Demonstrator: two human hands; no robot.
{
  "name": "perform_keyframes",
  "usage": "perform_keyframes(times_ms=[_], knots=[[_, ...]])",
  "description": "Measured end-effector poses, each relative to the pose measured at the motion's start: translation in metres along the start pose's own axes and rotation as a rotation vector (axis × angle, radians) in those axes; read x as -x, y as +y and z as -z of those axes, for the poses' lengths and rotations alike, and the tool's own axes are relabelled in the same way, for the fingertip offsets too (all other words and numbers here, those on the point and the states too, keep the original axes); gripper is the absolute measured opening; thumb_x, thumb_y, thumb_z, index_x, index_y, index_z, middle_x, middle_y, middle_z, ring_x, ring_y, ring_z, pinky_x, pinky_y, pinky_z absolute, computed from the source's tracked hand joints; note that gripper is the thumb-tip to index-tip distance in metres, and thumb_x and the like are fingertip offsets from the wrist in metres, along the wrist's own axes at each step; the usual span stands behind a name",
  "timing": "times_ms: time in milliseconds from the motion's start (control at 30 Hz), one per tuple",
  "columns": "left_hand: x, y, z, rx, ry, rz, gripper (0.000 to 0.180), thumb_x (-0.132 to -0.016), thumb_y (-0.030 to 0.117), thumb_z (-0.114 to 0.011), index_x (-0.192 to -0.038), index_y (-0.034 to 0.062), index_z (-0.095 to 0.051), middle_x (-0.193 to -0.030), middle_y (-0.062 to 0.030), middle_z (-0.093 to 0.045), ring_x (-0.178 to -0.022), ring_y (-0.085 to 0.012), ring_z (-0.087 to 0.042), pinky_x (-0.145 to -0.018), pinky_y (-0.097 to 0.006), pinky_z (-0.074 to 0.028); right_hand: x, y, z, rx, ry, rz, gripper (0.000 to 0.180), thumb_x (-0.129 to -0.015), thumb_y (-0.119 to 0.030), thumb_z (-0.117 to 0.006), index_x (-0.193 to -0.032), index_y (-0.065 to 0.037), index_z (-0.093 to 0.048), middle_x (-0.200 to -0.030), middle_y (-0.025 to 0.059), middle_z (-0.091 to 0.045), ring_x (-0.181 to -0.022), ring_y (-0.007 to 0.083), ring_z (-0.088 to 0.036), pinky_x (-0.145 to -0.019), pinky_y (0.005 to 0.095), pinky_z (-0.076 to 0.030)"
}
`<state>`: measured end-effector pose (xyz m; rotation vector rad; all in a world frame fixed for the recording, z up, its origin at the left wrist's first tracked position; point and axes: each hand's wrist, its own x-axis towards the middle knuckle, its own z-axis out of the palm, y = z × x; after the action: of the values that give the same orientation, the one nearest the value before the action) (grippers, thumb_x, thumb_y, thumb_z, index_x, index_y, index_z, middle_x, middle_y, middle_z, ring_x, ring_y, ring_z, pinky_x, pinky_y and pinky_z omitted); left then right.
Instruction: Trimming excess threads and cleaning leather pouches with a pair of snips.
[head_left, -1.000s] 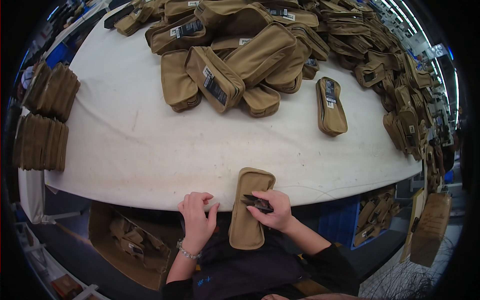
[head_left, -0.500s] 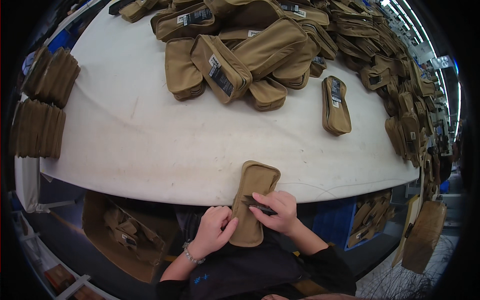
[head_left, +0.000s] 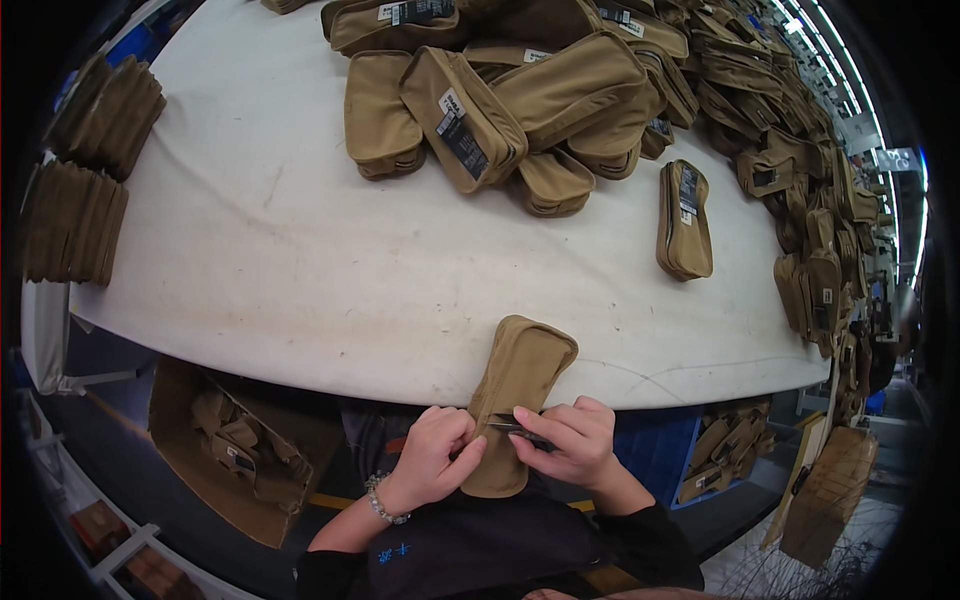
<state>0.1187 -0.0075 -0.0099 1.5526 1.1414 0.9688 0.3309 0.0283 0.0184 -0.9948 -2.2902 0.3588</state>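
Observation:
A tan fabric pouch (head_left: 520, 372) lies over the near table edge, its lower end hanging down in front of me. My left hand (head_left: 437, 455) pinches the pouch's left edge between thumb and curled fingers; a beaded bracelet circles that wrist. In my right hand (head_left: 572, 440) is a pair of small dark thread snips (head_left: 525, 432), gripped between thumb and fingers. Their narrow tips point left and touch the pouch near its left seam, close to my left fingertips. The handle is mostly hidden inside my right fingers.
Finished-looking tan pouches pile up at the table's far side (head_left: 465, 120), with one lone pouch (head_left: 685, 220) right of them. Flat stacks (head_left: 75, 222) stand at the left edge. Below the table are a cardboard box (head_left: 175, 430) and a blue crate (head_left: 650, 450), both holding tan pieces.
The snips' tips have come down and left against the seam, beside my left fingers. My right hand has shifted slightly right and lower. The whole view has tilted a little.

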Motion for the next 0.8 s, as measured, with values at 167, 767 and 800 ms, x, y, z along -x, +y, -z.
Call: perform_keyframes(times_ms=[167,767,800], knots=[[-0.001,0.001,-0.001,-0.010,-0.005,-0.003,0.020,-0.083,0.013,-0.064,-0.073,0.0061,-0.047,-0.060,-0.0046,-0.043,-0.055,-0.0231,-0.043,-0.059,-0.035,-0.033,0.003,0.003,-0.002,-0.032,-0.013,-0.002,0.036,-0.064,-0.013,-0.081,-0.099,-0.011,-0.073,-0.061,-0.0050,-0.059,-0.046,0.0085,-0.049,-0.045,0.0250,-0.028],[-0.001,0.005,-0.002,0.002,-0.004,0.025,0.020,-0.082,0.011,-0.064,-0.072,0.0053,-0.048,-0.061,-0.0050,-0.041,-0.057,-0.0220,-0.039,-0.058,-0.034,-0.032,0.011,0.007,-0.016,-0.180,0.056,-0.037,0.036,-0.069,-0.015,-0.082,-0.103,-0.009,-0.071,-0.061,-0.0032,-0.054,-0.044,0.0119,-0.040,-0.043,0.0260,-0.029],[-0.002,0.006,-0.003,0.002,0.002,0.013,0.021,-0.082,0.011,-0.064,-0.072,0.0062,-0.047,-0.059,-0.0042,-0.040,-0.053,-0.0222,-0.039,-0.059,-0.034,-0.031,0.011,0.007,-0.015,-0.205,0.060,-0.050,0.035,-0.069,-0.015,-0.082,-0.102,-0.008,-0.071,-0.062,-0.0025,-0.055,-0.044,0.0125,-0.041,-0.043,0.0263,-0.029]])
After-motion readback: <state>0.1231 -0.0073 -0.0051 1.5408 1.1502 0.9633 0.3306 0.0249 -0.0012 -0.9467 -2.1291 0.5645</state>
